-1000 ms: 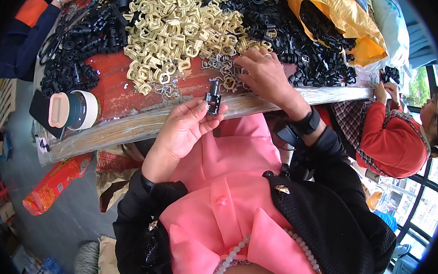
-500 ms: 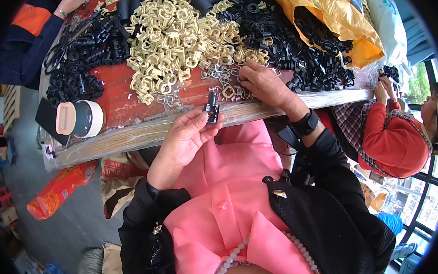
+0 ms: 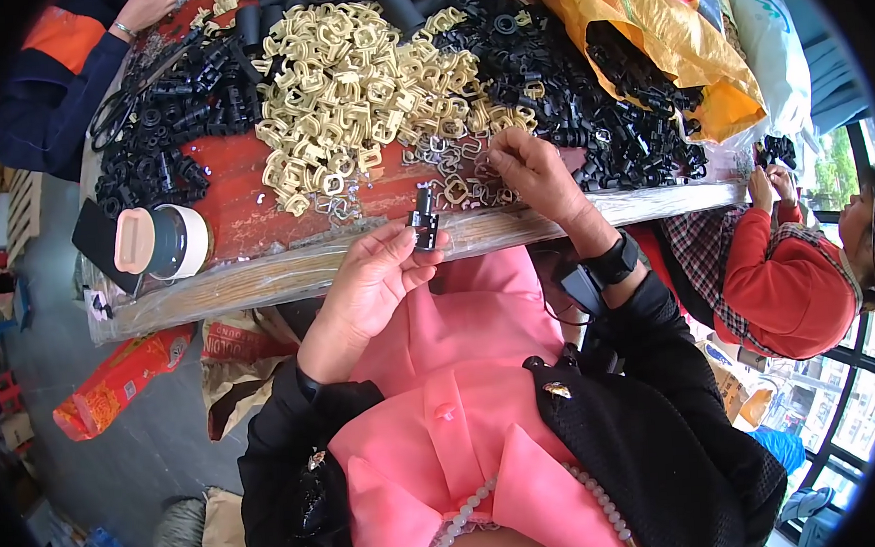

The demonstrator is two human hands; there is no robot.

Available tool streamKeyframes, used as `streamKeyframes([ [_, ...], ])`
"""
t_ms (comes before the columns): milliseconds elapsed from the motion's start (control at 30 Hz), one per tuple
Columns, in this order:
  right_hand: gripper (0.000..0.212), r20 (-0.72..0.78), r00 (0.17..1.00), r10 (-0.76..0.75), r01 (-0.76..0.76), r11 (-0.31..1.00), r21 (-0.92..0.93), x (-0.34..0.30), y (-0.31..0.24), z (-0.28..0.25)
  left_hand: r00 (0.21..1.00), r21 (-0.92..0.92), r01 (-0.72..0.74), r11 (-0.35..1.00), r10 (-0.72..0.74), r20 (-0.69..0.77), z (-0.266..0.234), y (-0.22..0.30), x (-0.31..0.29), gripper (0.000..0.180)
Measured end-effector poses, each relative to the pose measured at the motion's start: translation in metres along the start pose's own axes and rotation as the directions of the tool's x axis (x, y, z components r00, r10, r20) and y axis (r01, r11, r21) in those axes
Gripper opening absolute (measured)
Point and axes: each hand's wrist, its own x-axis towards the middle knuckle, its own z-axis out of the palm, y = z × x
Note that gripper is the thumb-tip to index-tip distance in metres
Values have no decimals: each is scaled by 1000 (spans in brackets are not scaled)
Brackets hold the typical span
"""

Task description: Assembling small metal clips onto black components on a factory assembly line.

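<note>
Between the thumb and fingers of my left hand [image 3: 376,275] is a small black plastic fitting [image 3: 424,230], held upright just in front of the table's edge. My right hand [image 3: 544,179] is over the table to its right, fingers curled and pinched together; whether they hold a small piece is hidden. Beside those fingers lie loose silvery wire clips [image 3: 453,150]. A large heap of cream-coloured plastic clips [image 3: 330,74] spreads beyond them. More black plastic fittings [image 3: 640,146] are piled to the right of my right hand.
The wooden table edge [image 3: 258,289] is wrapped in clear film. A lidded cup [image 3: 187,241] stands at the left near another black pile [image 3: 156,175]. A yellow sack [image 3: 657,19] lies far right. Other people's hands are at the far left [image 3: 148,7] and right [image 3: 773,185].
My right hand has drawn slightly right and back from the wire clips, its fingers now more curled. The left hand and its black fitting have hardly moved.
</note>
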Motion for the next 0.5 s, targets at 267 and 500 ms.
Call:
streamKeyframes([
  [267, 15, 191, 948, 255, -317, 811, 491, -8, -9, 7, 999, 14, -34, 999, 34, -4, 1, 0, 2, 19],
  [500, 15, 371, 920, 128, -305, 828, 471, -14, -29, 13, 994, 2, -109, 994, 109, -30, 10, 1, 5, 20],
])
